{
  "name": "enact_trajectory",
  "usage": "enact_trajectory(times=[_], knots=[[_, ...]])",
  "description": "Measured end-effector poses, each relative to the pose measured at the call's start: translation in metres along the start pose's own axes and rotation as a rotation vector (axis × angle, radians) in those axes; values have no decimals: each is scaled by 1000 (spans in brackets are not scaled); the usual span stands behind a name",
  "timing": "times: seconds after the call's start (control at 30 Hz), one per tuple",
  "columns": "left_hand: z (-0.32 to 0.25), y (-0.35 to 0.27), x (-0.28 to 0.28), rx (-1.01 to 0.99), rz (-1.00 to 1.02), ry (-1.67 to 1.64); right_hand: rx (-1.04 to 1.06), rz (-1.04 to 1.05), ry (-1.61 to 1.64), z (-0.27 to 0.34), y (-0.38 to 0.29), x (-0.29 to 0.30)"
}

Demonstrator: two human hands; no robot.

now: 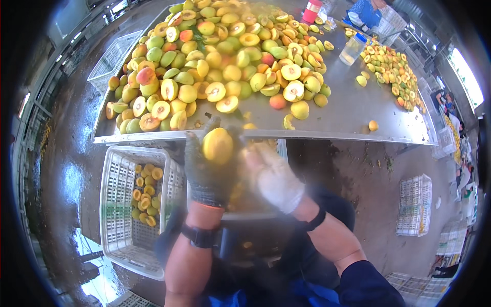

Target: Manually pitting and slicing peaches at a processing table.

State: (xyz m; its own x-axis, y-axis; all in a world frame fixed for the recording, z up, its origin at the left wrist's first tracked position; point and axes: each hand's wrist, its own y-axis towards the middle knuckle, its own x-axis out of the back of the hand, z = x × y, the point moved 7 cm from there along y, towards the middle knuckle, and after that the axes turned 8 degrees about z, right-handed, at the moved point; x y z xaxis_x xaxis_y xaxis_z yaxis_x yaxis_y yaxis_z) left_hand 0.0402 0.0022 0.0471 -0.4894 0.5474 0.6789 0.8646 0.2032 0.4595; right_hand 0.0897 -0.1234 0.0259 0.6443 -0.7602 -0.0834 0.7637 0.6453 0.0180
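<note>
My left hand (209, 169), in a dark glove, holds a yellow stone fruit (218, 146) just in front of the metal table's near edge. Close on its right is my right hand (274, 176) in a white glove, its fingers curled; blur hides whether they grip anything. Beyond both hands lies a large heap of whole and halved stone fruit (230, 73), several halves with cut faces up. Under my hands a second crate, partly hidden and blurred, holds yellowish pieces.
A white plastic crate (132, 245) with halved fruit stands at left below the metal table (337, 119). On the table are a blue-lidded clear container (352, 50), a red cup (311, 11) and a smaller fruit heap (391, 69). A person (364, 16) is at the far side; a crate (414, 205) stands right.
</note>
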Motion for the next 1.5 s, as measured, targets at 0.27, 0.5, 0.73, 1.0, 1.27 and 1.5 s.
enact_trajectory(times=[0.27,0.5,0.73,1.0,1.27,1.5], knots=[[-11,14,-16,122,27,-424,198,-209,-628,21,0,25],[6,5,-32,236,-80,-819,261,-190,-779,45,-17,19],[-11,8,-7,118,-108,-475,196,-142,-1052,44,-18,-5],[25,1,-33,237,-188,-916,199,-227,-1085,39,-15,-18],[22,-1,-10,187,-176,-549,110,-107,-1143,38,-10,-29],[-10,16,-1,-465,132,157,-31,435,-996,29,1,0]])
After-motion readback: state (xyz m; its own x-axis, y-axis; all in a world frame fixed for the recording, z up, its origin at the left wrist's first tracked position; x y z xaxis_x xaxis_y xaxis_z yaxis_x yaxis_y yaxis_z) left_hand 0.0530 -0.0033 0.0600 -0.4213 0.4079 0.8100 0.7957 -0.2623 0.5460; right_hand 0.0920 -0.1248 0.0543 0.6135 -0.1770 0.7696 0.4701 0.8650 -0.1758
